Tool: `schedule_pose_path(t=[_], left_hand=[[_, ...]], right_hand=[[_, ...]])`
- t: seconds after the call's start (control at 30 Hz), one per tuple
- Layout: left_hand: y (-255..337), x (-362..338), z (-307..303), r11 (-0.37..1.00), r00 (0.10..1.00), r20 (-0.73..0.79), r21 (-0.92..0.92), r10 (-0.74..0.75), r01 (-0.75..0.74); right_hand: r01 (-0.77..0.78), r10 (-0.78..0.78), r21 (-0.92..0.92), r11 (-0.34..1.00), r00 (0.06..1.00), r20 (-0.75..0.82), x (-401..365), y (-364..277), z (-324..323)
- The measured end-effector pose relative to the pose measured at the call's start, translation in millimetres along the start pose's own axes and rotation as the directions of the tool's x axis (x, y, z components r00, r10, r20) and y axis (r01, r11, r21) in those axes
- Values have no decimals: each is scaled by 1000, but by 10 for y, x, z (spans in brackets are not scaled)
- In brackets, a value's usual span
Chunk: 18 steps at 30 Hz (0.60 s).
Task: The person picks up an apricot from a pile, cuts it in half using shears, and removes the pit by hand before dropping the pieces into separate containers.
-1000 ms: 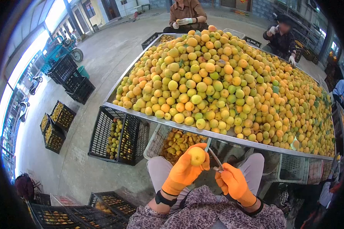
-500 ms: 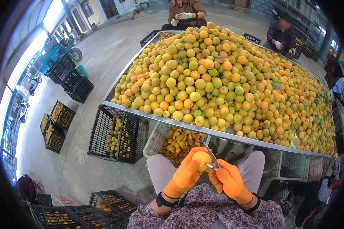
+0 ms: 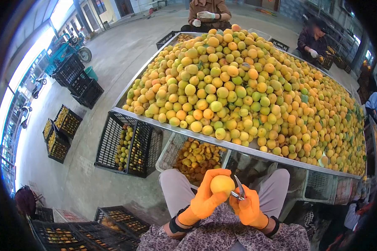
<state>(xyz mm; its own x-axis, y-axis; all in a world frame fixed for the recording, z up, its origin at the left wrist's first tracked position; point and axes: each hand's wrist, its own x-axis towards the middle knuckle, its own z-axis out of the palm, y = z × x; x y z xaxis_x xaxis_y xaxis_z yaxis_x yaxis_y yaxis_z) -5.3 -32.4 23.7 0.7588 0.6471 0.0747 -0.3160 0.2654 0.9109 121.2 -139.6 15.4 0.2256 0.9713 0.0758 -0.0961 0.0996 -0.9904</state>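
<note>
My left hand (image 3: 206,195), in an orange glove, is closed round a yellow-orange fruit (image 3: 222,185) above my lap. Just right of it, my right hand (image 3: 249,208), gloved alike, grips a small knife (image 3: 239,188) whose curved blade points up beside the fruit. Below the table edge, in front of my knees, a pale crate (image 3: 168,153) holds cut fruit pieces (image 3: 198,156). Beyond it stands a metal-edged table (image 3: 188,132) heaped with yellow, orange and green fruit (image 3: 238,92).
Black crates (image 3: 115,144) with fruit stand left of the pale crate; more crates (image 3: 113,221) lie lower left. Stacked crates (image 3: 77,81) and a blue vehicle (image 3: 63,52) are at the upper left. Two people (image 3: 209,16) (image 3: 313,39) sit beyond the table.
Both hands have moved slightly down and right. The knife blade has swung from over the fruit to its right side and stands apart from it. The far people's hands have shifted.
</note>
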Motion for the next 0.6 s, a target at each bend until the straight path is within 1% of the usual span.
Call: schedule_pose_path(t=[0.03,0.07,0.13,0.17,0.2,0.23,0.27,0.33,0.37,0.4,0.43,0.47,0.5,0.53,0.57,0.6], left_hand=[[-23,-11,5,1000,1000,-3,14,3,-3],[-42,-27,12,1000,1000,-8,27,3,-3],[-24,-54,43,1000,1000,-16,30,-3,4],[-11,-59,46,999,1000,-16,42,-3,3],[-13,-61,37,999,1000,-20,43,-13,14],[-20,-57,28,997,999,-33,80,-21,23],[-27,-49,17,993,999,-43,117,-23,28],[-51,-32,-17,994,999,-27,103,-19,22],[-45,-19,-23,996,1000,14,88,-25,24],[-42,-8,-37,997,998,53,75,-34,30],[-70,22,-81,993,996,88,116,-7,-4],[-57,35,-82,993,996,93,119,-2,-9],[-27,53,-70,999,992,129,32,14,-19],[10,64,-61,998,986,162,-52,32,-24],[48,79,-11,989,986,163,-145,44,-20],[54,63,7,991,986,164,-136,41,-19]], right_hand=[[34,-34,-1,999,999,-19,2,62,-7],[28,-28,-4,1000,999,-17,22,93,-22],[108,-106,-36,994,994,33,48,120,-40],[97,-96,-31,995,995,31,66,110,-36],[80,-79,-72,994,997,15,91,90,-28],[64,-65,-113,992,998,-2,89,85,-14],[63,-64,-109,992,998,-6,78,140,8],[96,-97,-34,995,994,-48,98,273,15],[110,-112,-39,993,993,-48,82,263,-10],[90,-91,-41,995,996,-13,49,250,-40],[67,-67,-41,997,998,19,32,225,-49],[75,-74,-42,996,997,19,49,179,-40],[204,-203,-146,968,979,23,80,120,-26],[328,-328,-244,913,944,40,110,87,-14],[330,-297,-291,898,943,152,118,100,-82],[335,-303,-284,898,941,150,136,113,-72]])
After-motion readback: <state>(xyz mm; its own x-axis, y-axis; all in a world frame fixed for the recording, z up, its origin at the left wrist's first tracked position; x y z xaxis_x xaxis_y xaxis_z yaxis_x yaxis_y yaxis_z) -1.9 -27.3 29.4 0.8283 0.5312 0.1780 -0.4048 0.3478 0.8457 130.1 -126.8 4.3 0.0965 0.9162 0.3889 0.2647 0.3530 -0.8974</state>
